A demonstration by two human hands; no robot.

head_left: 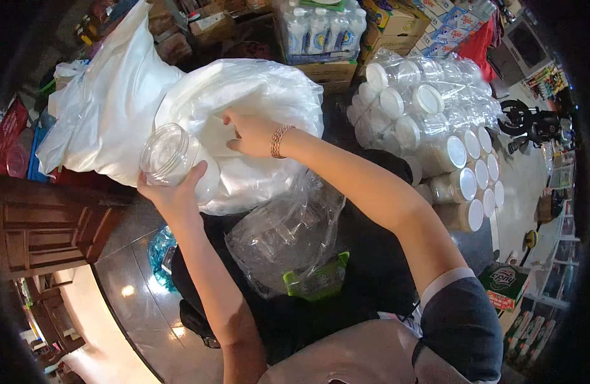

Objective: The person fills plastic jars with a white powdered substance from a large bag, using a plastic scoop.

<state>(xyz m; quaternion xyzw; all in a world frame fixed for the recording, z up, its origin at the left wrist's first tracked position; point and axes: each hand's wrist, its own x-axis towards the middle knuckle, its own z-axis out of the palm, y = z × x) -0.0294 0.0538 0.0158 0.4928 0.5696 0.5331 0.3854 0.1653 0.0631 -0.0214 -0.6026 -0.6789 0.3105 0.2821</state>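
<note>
Head-worn camera looks forward and down (one view only).

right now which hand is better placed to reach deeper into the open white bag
Probably your right: the right hand is at the mouth of the white bag and seems to hold nothing, while the left hand is holding a clear jar beside it.

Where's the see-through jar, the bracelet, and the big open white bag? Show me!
Jar [171, 153]: head view, on its screw-top end.
Bracelet [277, 140]: head view, on the middle of its band.
White bag [247, 78]: head view, on the far part of its rim.
</note>
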